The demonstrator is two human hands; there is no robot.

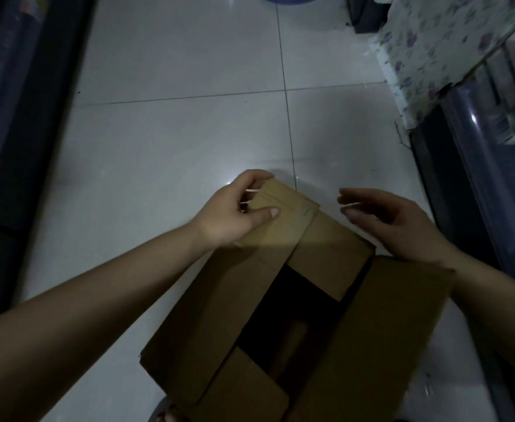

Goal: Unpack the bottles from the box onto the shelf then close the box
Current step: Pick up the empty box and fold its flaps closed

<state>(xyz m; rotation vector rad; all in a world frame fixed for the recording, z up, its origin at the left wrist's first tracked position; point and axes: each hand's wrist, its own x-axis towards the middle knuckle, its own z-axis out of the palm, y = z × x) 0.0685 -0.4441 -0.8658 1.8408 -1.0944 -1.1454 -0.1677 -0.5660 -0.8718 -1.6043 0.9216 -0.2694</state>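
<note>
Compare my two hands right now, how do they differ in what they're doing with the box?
The left hand pinches the far flap of the cardboard box, thumb on top; the right hand grips nothing. The left hand's fingers curl around the flap's edge; the right hand's fingers are spread open, hovering just beside the box's far right corner. Both are bare and reach over the same partly open box.

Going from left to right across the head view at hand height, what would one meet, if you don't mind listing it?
Dark shelving unit → left hand gripping the far box flap → right hand, open above the box → shelf on the right.
</note>
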